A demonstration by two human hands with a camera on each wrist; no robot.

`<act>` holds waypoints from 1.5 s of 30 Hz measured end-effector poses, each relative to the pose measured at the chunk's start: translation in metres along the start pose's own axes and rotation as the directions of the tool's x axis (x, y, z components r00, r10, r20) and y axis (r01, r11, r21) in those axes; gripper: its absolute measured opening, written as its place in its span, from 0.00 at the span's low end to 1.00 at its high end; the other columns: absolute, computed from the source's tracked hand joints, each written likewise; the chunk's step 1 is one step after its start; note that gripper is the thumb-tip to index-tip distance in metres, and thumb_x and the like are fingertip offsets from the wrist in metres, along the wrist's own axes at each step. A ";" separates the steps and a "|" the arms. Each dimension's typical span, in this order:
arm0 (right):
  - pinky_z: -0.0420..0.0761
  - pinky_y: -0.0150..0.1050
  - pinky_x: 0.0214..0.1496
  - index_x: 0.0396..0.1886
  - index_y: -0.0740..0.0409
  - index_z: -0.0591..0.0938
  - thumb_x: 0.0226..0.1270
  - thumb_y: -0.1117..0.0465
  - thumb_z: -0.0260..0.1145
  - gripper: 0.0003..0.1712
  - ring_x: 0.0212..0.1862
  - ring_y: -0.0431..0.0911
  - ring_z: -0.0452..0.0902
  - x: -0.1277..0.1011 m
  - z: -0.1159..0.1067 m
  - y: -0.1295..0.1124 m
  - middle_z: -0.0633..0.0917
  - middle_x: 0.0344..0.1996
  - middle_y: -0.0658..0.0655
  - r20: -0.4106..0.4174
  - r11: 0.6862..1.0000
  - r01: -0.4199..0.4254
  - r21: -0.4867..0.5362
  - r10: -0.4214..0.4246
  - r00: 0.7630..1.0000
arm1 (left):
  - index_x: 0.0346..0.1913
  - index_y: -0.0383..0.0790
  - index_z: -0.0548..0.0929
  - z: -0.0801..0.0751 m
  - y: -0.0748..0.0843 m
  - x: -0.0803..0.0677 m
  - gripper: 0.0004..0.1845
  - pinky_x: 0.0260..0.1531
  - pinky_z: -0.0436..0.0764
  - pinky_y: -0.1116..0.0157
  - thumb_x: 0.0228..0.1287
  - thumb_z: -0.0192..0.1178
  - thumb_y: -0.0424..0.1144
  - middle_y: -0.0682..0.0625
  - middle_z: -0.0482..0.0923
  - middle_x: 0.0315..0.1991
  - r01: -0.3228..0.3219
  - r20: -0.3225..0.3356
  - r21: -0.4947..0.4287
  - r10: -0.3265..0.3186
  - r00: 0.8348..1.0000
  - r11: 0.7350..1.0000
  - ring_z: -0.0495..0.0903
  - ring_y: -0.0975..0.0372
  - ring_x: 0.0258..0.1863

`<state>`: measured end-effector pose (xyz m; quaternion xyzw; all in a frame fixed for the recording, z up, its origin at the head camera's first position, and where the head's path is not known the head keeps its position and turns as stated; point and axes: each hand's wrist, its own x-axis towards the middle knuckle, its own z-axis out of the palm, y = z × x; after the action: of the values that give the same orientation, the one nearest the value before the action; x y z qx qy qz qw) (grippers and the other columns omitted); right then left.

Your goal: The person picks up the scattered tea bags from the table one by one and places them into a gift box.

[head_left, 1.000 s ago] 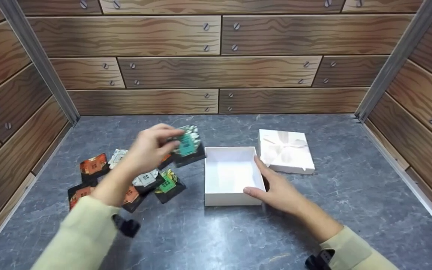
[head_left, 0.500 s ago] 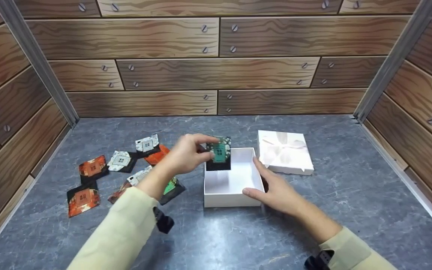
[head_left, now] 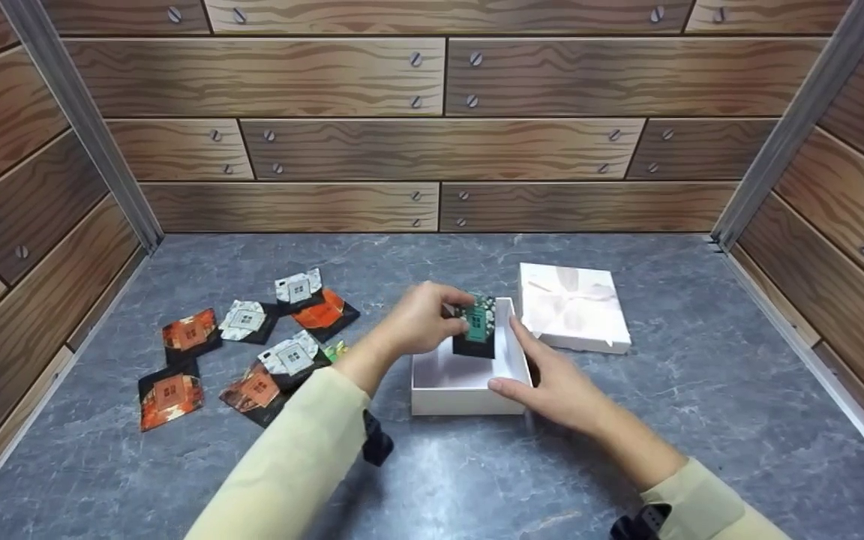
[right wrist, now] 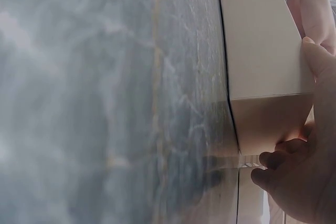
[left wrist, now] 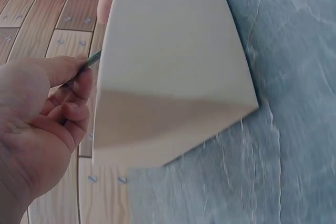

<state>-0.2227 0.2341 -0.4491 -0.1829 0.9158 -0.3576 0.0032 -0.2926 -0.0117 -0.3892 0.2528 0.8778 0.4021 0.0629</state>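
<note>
The gray tabletop (head_left: 492, 487) is bearing an open white box (head_left: 467, 402), with a white lid (head_left: 573, 306) lying just beside its far right side. The right hand (head_left: 558, 381) is gripping the box's right wall, thumb at the near corner; if that grip were slackening, a bump from the other side could be shoving the box askew. The left hand (head_left: 421, 319) is pinching a dark packet (head_left: 479, 330) by its left edge, holding it over the box's inside; whether it is touching a wall is not showing. Such a one-sided pinch could be letting it swivel and catch the rim. Its long axis is running far to near, the patterned end pointing away from the person, the plain black end pointing back.
</note>
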 end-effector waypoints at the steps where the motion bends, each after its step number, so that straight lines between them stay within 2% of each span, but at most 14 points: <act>1: 0.64 0.65 0.77 0.88 0.53 0.52 0.69 0.35 0.71 0.60 0.77 0.65 0.63 0.000 0.000 0.000 0.64 0.80 0.68 -0.002 1.000 0.002 -0.001 -0.002 1.000 | 0.65 0.35 0.85 0.003 0.001 0.002 0.22 0.49 0.86 0.63 0.68 0.70 0.29 0.42 0.87 0.57 -0.005 0.011 0.001 0.005 1.000 1.000 0.87 0.56 0.49; 5: 0.65 0.65 0.76 0.88 0.54 0.52 0.69 0.36 0.72 0.60 0.76 0.66 0.65 0.000 0.000 0.001 0.65 0.80 0.69 -0.007 1.000 0.008 -0.004 -0.008 1.000 | 0.67 0.33 0.83 0.012 0.003 0.006 0.26 0.50 0.86 0.63 0.66 0.70 0.26 0.41 0.86 0.59 -0.033 0.053 0.020 0.032 0.998 0.999 0.87 0.53 0.51; 10: 0.67 0.65 0.75 0.88 0.53 0.53 0.69 0.36 0.72 0.59 0.74 0.66 0.67 -0.001 0.001 0.001 0.67 0.78 0.70 -0.010 1.000 0.009 -0.010 -0.009 1.000 | 0.67 0.34 0.83 0.020 0.002 0.008 0.27 0.54 0.84 0.62 0.63 0.70 0.24 0.42 0.87 0.57 -0.053 0.068 0.073 0.048 0.997 0.996 0.86 0.54 0.52; 18: 0.64 0.66 0.76 0.88 0.53 0.53 0.69 0.35 0.72 0.59 0.76 0.67 0.65 -0.001 0.001 0.001 0.65 0.79 0.69 -0.009 1.000 0.010 -0.018 -0.011 1.000 | 0.57 0.33 0.89 0.028 -0.001 0.010 0.19 0.52 0.85 0.61 0.62 0.71 0.25 0.43 0.90 0.49 -0.031 0.020 0.129 0.029 0.999 0.991 0.87 0.55 0.46; 24: 0.64 0.66 0.76 0.88 0.54 0.53 0.69 0.36 0.72 0.59 0.76 0.67 0.65 -0.001 0.001 0.000 0.65 0.79 0.69 -0.010 1.000 0.009 -0.021 -0.009 1.000 | 0.48 0.33 0.92 0.029 -0.001 0.011 0.11 0.40 0.82 0.64 0.63 0.72 0.26 0.47 0.89 0.37 0.012 -0.023 0.173 -0.008 1.000 0.985 0.80 0.61 0.33; 28: 0.64 0.65 0.76 0.87 0.55 0.54 0.69 0.36 0.72 0.59 0.76 0.66 0.65 -0.001 0.002 0.001 0.65 0.79 0.69 -0.011 1.000 0.008 -0.017 -0.008 1.000 | 0.43 0.33 0.92 0.030 -0.001 0.011 0.07 0.34 0.78 0.66 0.62 0.72 0.25 0.51 0.85 0.30 0.022 -0.004 0.181 -0.022 1.000 0.983 0.74 0.63 0.28; 31: 0.64 0.65 0.76 0.87 0.55 0.54 0.69 0.37 0.72 0.59 0.76 0.66 0.64 -0.001 0.002 0.001 0.65 0.79 0.69 -0.013 1.000 0.009 -0.014 -0.010 1.000 | 0.44 0.33 0.92 0.031 0.000 0.012 0.09 0.38 0.80 0.64 0.60 0.74 0.26 0.51 0.86 0.32 0.037 0.017 0.203 -0.041 0.999 0.979 0.75 0.63 0.30; 34: 0.63 0.64 0.77 0.87 0.55 0.54 0.69 0.37 0.73 0.59 0.77 0.66 0.64 -0.001 0.002 0.001 0.65 0.80 0.68 -0.015 1.000 0.016 -0.013 -0.016 1.000 | 0.49 0.33 0.92 0.032 0.001 0.013 0.14 0.47 0.84 0.62 0.60 0.76 0.28 0.48 0.89 0.37 0.070 0.032 0.223 -0.079 0.996 0.972 0.79 0.62 0.36; 38: 0.62 0.64 0.77 0.87 0.56 0.53 0.69 0.37 0.73 0.59 0.77 0.66 0.63 -0.001 0.002 0.001 0.65 0.79 0.68 -0.017 1.000 0.022 -0.013 -0.023 1.000 | 0.54 0.32 0.90 0.034 0.002 0.015 0.19 0.56 0.83 0.60 0.59 0.78 0.30 0.45 0.90 0.45 0.109 0.041 0.239 -0.122 0.992 0.965 0.83 0.59 0.43; 41: 0.62 0.64 0.77 0.87 0.55 0.53 0.69 0.37 0.72 0.59 0.77 0.66 0.63 0.000 0.001 0.001 0.65 0.79 0.68 -0.017 1.000 0.022 -0.018 -0.022 1.000 | 0.52 0.31 0.91 0.035 0.003 0.016 0.19 0.56 0.83 0.60 0.58 0.79 0.31 0.45 0.90 0.43 0.106 0.044 0.258 -0.122 0.992 0.960 0.83 0.59 0.42; 45: 0.62 0.64 0.78 0.88 0.55 0.53 0.70 0.37 0.72 0.59 0.77 0.66 0.63 0.000 0.001 0.001 0.65 0.79 0.68 -0.010 1.000 0.019 -0.017 -0.019 1.000 | 0.47 0.33 0.92 0.035 0.002 0.017 0.16 0.51 0.84 0.60 0.55 0.81 0.32 0.49 0.89 0.36 0.094 0.036 0.292 -0.109 0.993 0.952 0.79 0.60 0.35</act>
<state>-0.2232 0.2341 -0.4499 -0.1897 0.9170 -0.3508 -0.0063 -0.2950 0.0214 -0.4097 0.2243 0.9371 0.2585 0.0686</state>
